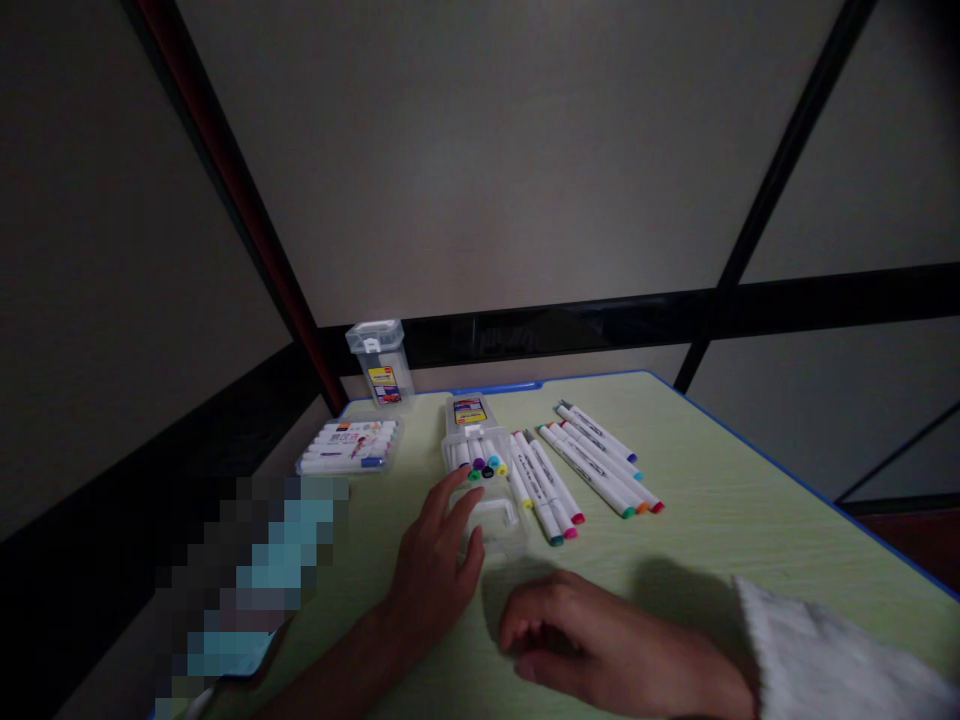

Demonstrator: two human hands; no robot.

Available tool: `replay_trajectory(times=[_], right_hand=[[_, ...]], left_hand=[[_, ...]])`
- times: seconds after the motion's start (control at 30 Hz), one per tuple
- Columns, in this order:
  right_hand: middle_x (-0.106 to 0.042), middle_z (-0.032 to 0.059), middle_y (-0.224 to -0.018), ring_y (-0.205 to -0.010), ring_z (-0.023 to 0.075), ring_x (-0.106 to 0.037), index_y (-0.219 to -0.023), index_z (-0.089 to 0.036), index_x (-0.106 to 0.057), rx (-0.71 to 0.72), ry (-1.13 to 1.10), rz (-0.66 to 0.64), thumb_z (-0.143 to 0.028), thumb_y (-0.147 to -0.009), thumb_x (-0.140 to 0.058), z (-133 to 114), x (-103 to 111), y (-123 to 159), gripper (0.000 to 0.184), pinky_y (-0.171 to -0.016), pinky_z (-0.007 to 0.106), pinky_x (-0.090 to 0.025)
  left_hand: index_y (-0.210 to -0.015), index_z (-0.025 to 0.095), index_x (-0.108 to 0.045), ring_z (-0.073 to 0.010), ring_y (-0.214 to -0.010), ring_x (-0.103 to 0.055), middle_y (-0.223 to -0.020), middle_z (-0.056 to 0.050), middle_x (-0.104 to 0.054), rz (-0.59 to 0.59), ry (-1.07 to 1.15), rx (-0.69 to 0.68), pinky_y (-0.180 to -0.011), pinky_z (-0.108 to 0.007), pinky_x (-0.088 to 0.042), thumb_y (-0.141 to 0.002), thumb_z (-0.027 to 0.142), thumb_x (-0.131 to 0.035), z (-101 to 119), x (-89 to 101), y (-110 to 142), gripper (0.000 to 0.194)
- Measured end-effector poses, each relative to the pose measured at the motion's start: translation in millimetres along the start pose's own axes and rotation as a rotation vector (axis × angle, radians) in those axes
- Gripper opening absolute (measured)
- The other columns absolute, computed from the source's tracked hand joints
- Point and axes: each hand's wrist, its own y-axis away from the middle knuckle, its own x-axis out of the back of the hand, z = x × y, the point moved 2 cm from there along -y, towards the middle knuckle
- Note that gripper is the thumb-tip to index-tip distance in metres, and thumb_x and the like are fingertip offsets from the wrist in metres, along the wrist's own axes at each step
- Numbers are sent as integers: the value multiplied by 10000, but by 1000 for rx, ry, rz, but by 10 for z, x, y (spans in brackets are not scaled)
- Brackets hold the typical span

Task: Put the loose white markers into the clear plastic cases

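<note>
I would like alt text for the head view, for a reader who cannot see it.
A left hand, fingers spread, is at the open lid of a clear marker box on a pale green table; the right hand is loosely curled nearby. White markers lie to the box's right; an upright box and a flat marker case are to its left.

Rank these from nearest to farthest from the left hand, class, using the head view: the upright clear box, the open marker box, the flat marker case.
From the left hand:
1. Open marker box: right at the fingertips, lying down.
2. Flat marker case: beyond the hand, to its left.
3. Upright clear box: behind the case, near the table's far edge.
</note>
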Motion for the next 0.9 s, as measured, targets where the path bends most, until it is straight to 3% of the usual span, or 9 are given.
replay_trajectory(times=[0.67,0.9], right_hand=[[-622,41,-743,-661,143,-554,-827,-137,-640,8,-3,7,-146,-749,-562,-12,2,10,111,-607,229,-446],[-628,48,-754,-669,145,-557,-827,-132,-644,-5,9,0,-127,-745,-564,-14,11,14,115,-610,230,-451]], left_hand=[[-1106,143,-505,-240,-1202,-439,-1305,-151,-433,20,7,-18,-958,-401,-435,-798,87,-437,8,13,-8,320],[-1110,133,-505,-251,-1238,-406,-1339,-164,-412,-22,4,-10,-973,-418,-424,-804,86,-430,9,-4,-8,318]])
